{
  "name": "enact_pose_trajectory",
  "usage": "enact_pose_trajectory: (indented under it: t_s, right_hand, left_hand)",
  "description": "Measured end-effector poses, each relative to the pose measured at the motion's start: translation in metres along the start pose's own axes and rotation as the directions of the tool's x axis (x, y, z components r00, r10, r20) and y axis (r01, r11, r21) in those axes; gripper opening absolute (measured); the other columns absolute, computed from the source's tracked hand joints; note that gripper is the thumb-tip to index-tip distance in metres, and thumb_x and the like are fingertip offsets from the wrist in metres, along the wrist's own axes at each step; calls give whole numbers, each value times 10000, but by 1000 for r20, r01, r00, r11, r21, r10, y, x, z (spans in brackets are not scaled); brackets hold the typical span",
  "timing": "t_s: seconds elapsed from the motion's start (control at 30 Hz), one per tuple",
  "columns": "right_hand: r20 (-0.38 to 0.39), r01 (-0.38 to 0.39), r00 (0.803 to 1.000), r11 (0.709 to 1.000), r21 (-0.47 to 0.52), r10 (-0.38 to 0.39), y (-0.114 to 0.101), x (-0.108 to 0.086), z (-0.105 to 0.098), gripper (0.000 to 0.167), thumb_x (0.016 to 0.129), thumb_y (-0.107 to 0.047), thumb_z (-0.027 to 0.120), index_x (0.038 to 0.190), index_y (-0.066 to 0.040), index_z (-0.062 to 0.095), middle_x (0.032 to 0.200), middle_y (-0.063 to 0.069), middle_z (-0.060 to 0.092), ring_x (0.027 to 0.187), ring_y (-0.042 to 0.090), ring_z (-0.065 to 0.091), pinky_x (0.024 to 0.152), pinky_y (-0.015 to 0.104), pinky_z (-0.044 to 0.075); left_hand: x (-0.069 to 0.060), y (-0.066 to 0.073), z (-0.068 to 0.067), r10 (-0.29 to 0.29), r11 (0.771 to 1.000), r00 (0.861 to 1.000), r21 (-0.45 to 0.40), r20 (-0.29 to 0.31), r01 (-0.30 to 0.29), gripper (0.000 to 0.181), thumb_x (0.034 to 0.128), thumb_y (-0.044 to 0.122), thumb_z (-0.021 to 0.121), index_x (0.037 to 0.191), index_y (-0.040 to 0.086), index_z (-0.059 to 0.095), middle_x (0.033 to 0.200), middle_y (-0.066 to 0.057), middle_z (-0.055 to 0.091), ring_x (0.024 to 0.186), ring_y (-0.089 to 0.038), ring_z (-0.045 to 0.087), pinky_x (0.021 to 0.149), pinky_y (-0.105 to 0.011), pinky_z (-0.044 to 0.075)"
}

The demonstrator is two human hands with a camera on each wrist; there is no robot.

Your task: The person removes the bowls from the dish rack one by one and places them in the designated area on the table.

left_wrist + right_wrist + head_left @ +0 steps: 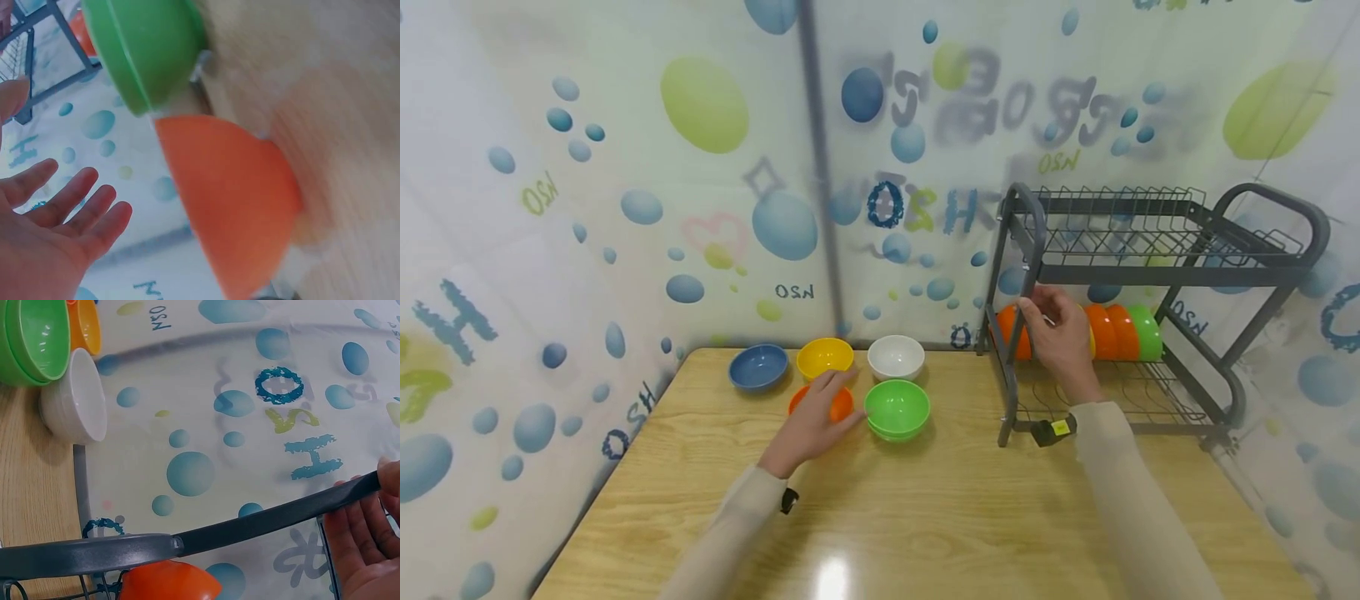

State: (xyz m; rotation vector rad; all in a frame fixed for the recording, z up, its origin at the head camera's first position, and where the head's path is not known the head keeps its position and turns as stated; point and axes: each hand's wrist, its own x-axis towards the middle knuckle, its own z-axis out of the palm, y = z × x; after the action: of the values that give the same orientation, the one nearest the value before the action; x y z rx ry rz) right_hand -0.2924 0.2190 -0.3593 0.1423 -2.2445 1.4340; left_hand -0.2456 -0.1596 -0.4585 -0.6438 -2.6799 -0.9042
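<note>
Table (955, 517), wood-grained, bearing bowls (897, 408), bubble-printed sheeting (868, 267) behind

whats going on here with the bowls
A person's left hand hovers over an orange bowl. The right hand is at a post of the dish rack, its grip unclear. A row of bowls stands on edge in the lower tier; a blue bowl, a yellow bowl, a white bowl and stacked green bowls sit on the table.

Glossy, plastic-looking green bowls (897, 407); smooth wood-grain table (940, 517) (shiny in one patch); dark metal-looking rack (1165, 276), satiny.
</note>
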Motion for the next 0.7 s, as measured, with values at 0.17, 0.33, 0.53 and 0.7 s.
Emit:
enact_pose_trajectory:
  t_s: [0.17,0.33,0.53,0.7]
  right_hand:
    - [5,1,1000,1000,24,-1,2,1,1,422,1040,-377,599,1332,-73,616,1254,91,665,1236,209,650,1097,407,511]
    - [11,5,1000,999,40,-5,1,1,0,420,1044,-367,594,1341,-71,610,1266,106,669,1273,244,636,1102,398,506]
    - [-3,17,1000,1000,22,-16,-1,-1,1,425,1038,-381,602,1315,-59,617,1209,55,664,1214,187,651,1096,396,511]
    - [8,-3,1000,1000,21,3,0,-1,-1,465,1027,-434,600,1314,-68,612,1232,48,651,1230,179,635,1102,404,509]
  left_hand:
    - [17,16,3,-10,999,999,-44,32,12,755,951,510,698,1578,226,386,1523,-35,493,1383,-277,504,1150,-490,452]
    - [36,35,8,-22,989,998,-148,66,32,750,959,567,655,1587,300,343,1578,5,431,1443,-248,448,1197,-501,398]
    - [59,57,18,-12,971,997,-239,72,29,776,958,545,670,1606,304,318,1596,-14,431,1466,-268,430,1189,-507,405]
    - [77,76,24,24,949,995,-317,97,8,800,965,541,662,1624,338,258,1650,-2,354,1489,-248,397,1213,-488,375]
